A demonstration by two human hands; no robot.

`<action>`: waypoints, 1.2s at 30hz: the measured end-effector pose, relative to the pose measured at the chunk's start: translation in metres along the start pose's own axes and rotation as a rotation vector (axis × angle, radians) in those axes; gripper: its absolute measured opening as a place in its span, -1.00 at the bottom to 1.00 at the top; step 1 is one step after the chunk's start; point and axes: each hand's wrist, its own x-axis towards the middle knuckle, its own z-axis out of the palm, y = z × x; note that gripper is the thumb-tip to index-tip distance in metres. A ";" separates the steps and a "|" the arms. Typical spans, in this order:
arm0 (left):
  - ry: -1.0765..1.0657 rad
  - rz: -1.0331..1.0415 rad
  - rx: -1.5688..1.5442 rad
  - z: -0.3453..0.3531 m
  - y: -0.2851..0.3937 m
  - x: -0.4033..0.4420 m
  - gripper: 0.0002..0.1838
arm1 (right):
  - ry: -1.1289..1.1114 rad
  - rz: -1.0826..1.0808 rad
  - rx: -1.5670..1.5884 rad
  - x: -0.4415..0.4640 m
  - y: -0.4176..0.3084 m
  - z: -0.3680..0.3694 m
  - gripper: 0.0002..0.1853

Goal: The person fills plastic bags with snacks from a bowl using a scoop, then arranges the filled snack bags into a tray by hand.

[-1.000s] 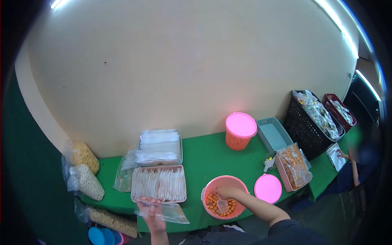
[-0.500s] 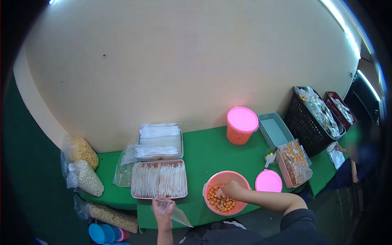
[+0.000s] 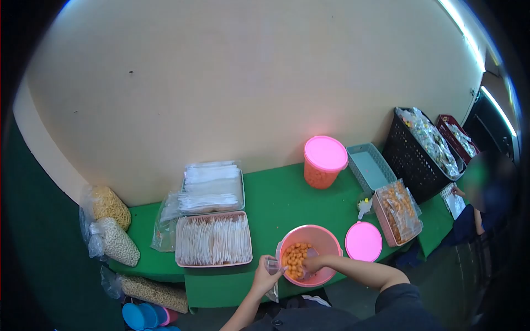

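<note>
My left hand (image 3: 263, 277) holds a clear plastic bag (image 3: 273, 293) at the left rim of a pink bucket (image 3: 327, 241). The bag hangs below the fingers, and a clear, stiff-looking piece shows at its mouth. Round orange snack balls (image 3: 295, 255) lie heaped in the bucket's left half. Reaching in from the right, my right hand (image 3: 314, 264) is down inside the bucket beside the balls. Its fingers are curled, and something pale and translucent shows near them, too unclear to name.
Two trays of white packets (image 3: 214, 240) stand left on the green cloth (image 3: 270, 201). Right of the bucket are a pink lid (image 3: 364, 241) and a tray of filled bags (image 3: 398, 212). Behind stand a lidded tub (image 3: 324, 160), teal basket (image 3: 369, 167) and black crate (image 3: 411, 157). Another person (image 3: 488, 204) is far right.
My left hand has moved right with the plastic bag, from in front of the packet tray to the bucket's rim. My right hand stays in the bucket, slightly lower, and the orange balls have shifted.
</note>
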 end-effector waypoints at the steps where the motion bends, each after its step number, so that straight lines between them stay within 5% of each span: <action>1: -0.009 -0.016 0.008 0.000 0.004 0.001 -0.46 | -0.005 -0.003 0.014 0.004 0.001 0.003 -0.76; 4: -0.037 -0.041 0.002 -0.003 0.011 0.000 -0.45 | 0.178 -0.036 0.399 -0.006 -0.002 -0.016 -0.75; 11: 0.007 0.064 -0.008 -0.001 0.012 0.001 -0.43 | 0.212 0.025 0.577 -0.030 0.011 -0.011 -0.64; 22: 0.243 0.195 0.085 -0.052 0.065 -0.015 -0.45 | 0.490 -0.004 0.425 -0.095 -0.006 -0.047 -0.67; 29: 0.129 0.284 0.187 -0.052 0.058 0.003 -0.42 | 0.532 0.093 0.515 -0.167 -0.009 -0.063 -0.68; 36: -0.055 0.405 0.512 -0.026 0.093 0.002 -0.43 | 0.759 -0.073 0.737 -0.182 -0.008 -0.041 -0.67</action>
